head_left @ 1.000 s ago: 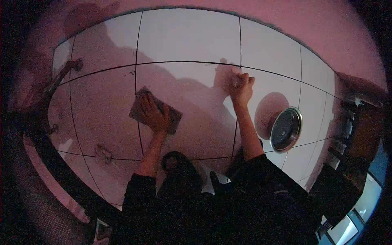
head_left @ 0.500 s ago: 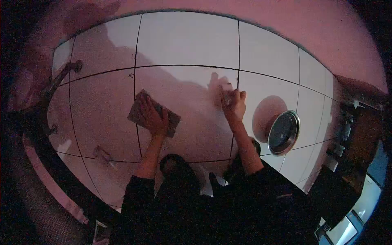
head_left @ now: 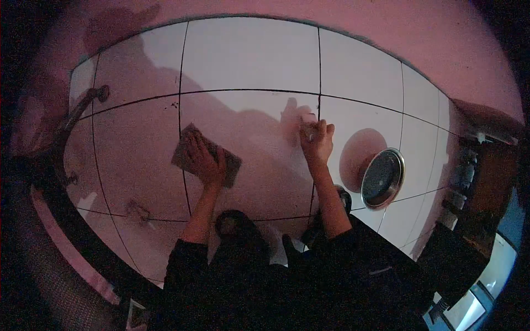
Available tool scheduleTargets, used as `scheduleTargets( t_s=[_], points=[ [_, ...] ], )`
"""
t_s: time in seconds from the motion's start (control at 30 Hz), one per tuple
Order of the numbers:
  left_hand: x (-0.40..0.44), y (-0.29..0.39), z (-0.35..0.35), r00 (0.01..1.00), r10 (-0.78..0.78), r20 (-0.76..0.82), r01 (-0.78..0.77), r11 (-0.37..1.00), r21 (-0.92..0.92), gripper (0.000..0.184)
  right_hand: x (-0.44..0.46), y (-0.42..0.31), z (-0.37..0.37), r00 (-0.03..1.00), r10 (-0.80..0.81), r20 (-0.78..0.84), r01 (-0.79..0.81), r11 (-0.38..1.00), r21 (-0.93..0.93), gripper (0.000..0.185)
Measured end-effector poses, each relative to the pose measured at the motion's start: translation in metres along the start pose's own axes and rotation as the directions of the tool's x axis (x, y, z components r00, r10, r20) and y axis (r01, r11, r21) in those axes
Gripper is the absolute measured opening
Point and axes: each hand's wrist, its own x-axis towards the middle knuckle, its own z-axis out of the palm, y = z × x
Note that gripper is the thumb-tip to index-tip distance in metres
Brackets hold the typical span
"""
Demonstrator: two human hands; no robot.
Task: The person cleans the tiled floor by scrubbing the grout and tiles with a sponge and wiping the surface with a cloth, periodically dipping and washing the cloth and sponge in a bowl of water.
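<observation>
My left hand [head_left: 203, 163] lies flat with fingers stretched out on a greyish-brown rectangular sheet or cloth [head_left: 233, 163], which rests tilted on the white tiled floor [head_left: 248, 55]. It is too dim to tell what the sheet is made of. My right hand [head_left: 316, 143] is over the floor to the right of it, fingers curled in. What lies between those fingers, if anything, is too small and dark to make out. A round metal dish [head_left: 382, 179] with a shiny rim is to the right of my right hand.
A dark metal-looking frame with legs [head_left: 83, 105] is along the left side. Dark furniture [head_left: 494, 193] with several small items beside it stands at the right. A pink wall [head_left: 265, 6] borders the tiles at the back. A small faint object [head_left: 138, 209] lies at lower left.
Very little differs. Both hands keep nearly the same places, and the view has shifted slightly. The sheet and the dish look unmoved on the tiles.
</observation>
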Motion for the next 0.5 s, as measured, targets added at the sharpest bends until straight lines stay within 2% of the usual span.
scheduleTargets(
  t_s=[0.07, 0.17, 0.27, 0.37, 0.5],
  points=[
    [0.0, 0.003, -0.005, 0.998, 0.022, -0.051, -0.024, 0.999, -0.036, 0.072, 0.017, -0.005, 0.002, 0.999, -0.004, -0.042, 0.001, 0.998, -0.056, 0.04],
    [0.001, 0.001, -0.001, 0.999, 0.013, -0.041, -0.015, 0.998, -0.056, 0.072, 0.05, -0.009, 0.005, 0.999, -0.005, -0.037, 0.004, 1.0, -0.028, 0.04],
    [0.001, -0.006, 0.007, 0.995, 0.048, -0.086, -0.053, 0.997, -0.056, 0.071, 0.034, 0.0, 0.008, 0.994, -0.058, -0.093, 0.054, 0.998, -0.038, 0.039],
    [-0.001, -0.002, 0.002, 0.995, 0.046, -0.092, -0.058, 0.99, -0.13, 0.071, -0.001, 0.004, 0.0, 1.0, 0.008, -0.019, -0.009, 0.998, -0.059, 0.038],
    [0.002, 0.007, -0.01, 0.999, 0.004, -0.047, -0.011, 0.989, -0.144, 0.071, 0.016, 0.003, -0.002, 1.0, -0.026, -0.005, 0.026, 0.999, -0.039, 0.036]
  ],
)
